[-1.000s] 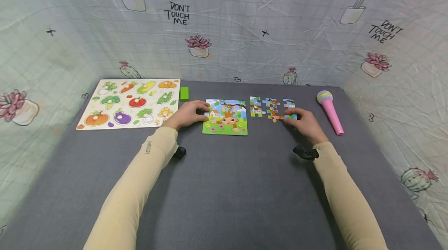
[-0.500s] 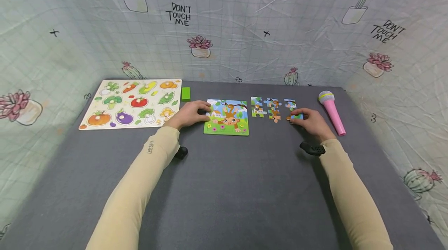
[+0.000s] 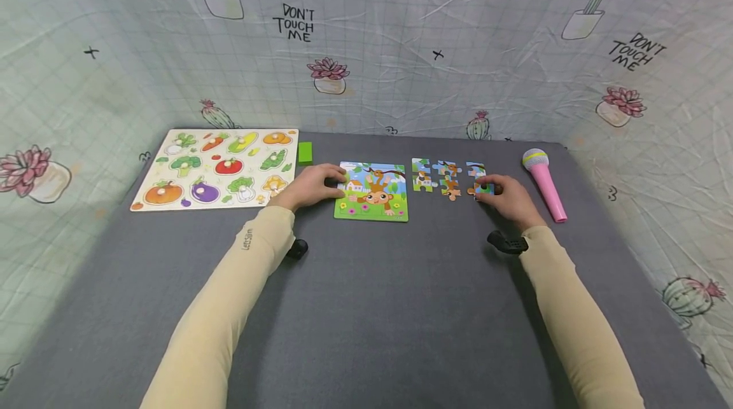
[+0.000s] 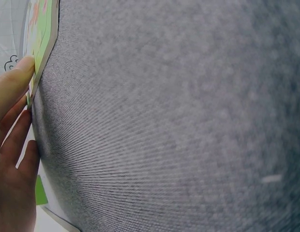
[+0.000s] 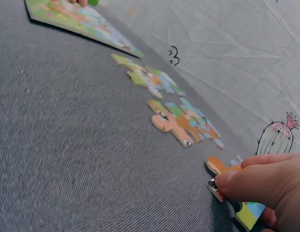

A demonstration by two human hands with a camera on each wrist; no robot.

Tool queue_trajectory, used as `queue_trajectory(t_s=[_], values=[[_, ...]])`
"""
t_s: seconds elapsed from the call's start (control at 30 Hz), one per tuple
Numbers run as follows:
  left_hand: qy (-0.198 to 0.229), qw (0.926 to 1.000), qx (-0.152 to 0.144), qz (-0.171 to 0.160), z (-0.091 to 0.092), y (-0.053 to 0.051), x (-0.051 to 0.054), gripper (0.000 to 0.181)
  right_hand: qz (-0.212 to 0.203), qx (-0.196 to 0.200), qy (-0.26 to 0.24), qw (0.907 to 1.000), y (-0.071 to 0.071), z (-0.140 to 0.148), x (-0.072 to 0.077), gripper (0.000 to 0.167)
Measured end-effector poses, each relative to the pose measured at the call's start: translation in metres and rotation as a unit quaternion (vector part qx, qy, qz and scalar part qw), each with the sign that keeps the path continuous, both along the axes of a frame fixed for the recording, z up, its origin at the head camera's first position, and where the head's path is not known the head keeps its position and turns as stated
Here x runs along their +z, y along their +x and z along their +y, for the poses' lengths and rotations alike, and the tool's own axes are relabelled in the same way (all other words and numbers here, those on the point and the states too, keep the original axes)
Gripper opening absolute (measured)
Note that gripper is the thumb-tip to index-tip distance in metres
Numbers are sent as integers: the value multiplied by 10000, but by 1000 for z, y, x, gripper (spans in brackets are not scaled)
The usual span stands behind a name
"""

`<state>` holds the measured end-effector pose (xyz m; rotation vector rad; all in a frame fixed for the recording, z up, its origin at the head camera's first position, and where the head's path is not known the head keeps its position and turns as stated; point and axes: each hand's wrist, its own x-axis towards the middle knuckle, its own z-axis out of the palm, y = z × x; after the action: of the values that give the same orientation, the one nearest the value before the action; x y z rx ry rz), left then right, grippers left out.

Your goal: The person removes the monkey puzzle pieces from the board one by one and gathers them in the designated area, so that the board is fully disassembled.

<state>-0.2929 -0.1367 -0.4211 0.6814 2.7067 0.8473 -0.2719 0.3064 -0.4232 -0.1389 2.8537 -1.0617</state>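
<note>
The monkey picture board (image 3: pixel 371 193) lies flat at mid-table. At its left edge is my left hand (image 3: pixel 312 187); the left wrist view shows the thumb on the board's face and the fingers at its edge. My right hand (image 3: pixel 509 198) pinches a puzzle piece (image 5: pixel 249 216) at the lower end of the rightmost column of pieces, below a piece with a branch (image 3: pixel 474 168). Two further groups of pieces, one with a house (image 3: pixel 422 182) and one with brown monkey parts (image 3: pixel 450 189), lie between the board and that column.
A vegetable board (image 3: pixel 229 166) lies at the back left, with a green block (image 3: pixel 305 152) beside it. A pink microphone (image 3: pixel 546 186) rests right of my right hand. Patterned cloth (image 3: pixel 378 97) stands behind the table (image 3: pixel 378 313).
My right hand first drew the lower right piece slightly away to the right, then moved it back left against the column. My left hand stays at the board's edge.
</note>
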Motion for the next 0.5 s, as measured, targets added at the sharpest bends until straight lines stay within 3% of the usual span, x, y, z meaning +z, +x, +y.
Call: queue_trajectory(t_s=[0.27, 0.5], values=[[1, 10000, 1, 26, 0, -1, -2, 42, 62, -2, 13, 10000, 1, 3, -4, 39], [31, 10000, 11, 30, 0, -2, -3, 41, -48, 506, -7, 9987, 1, 12, -5, 38]])
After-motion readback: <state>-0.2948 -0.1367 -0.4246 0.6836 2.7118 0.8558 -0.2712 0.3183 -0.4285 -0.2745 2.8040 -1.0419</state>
